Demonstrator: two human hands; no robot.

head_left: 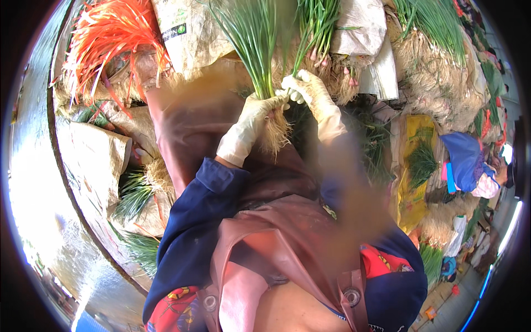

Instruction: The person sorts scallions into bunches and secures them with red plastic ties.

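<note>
A bunch of green onions point(264, 52) stands upright in my gloved left hand point(250, 123), whose fingers wrap round the stems just above the pale, stringy roots. Close beside it, my gloved right hand point(312, 99) has its fingertips pinched at the base of a few green stalks point(301, 58). The fingertips of both hands nearly meet. Past my right hand lie more green onions point(321, 22) with pinkish bulbs. Below the hands, a brown apron point(221, 133) covers my lap.
Orange plastic strips point(113, 39) hang in a heap at the far left. A large pile of rooted green onions point(426, 72) lies at the far right, near a yellow sack point(416, 166). Another person in blue point(464, 160) is at the right. Smaller bunches point(135, 191) rest on sacking at left.
</note>
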